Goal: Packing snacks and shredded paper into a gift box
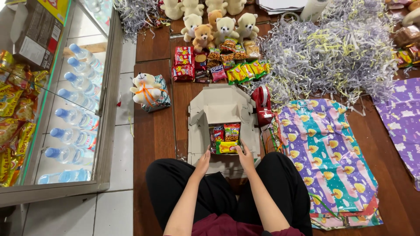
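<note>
Nearest of all, two knees in black trousers (183, 183) are seen folded on the wooden floor (153, 131), with both bare forearms stretched forward between them. The left hand (202, 162) is laid against the near edge of an open cardboard box (221, 107), fingers loosely spread and closed on nothing. The right hand (245, 158) is set at the same edge, just beside the left, its fingers resting at the lower rim of the snack packets (226, 139) packed inside the box; whether a packet is actually pinched cannot be told. The packets are held in the box's middle compartment, standing side by side, with a yellow one lying flat beneath them.

Just right of the box, a red tape dispenser (263, 105) is found, and beside it a sheet of colourful wrapping paper (326, 157) is spread over the floor. To the left, a small white teddy bear (145, 88) is seated on a wrapped parcel (162, 98), well apart from the hands. Beyond the box, more snack packs (218, 65) are laid out in rows, and behind them a group of plush bears (218, 26) is gathered. A large heap of shredded paper (332, 52) is piled at the far right. At the far left, water bottles (76, 113) are ranged inside a glass cabinet (105, 131).
</note>
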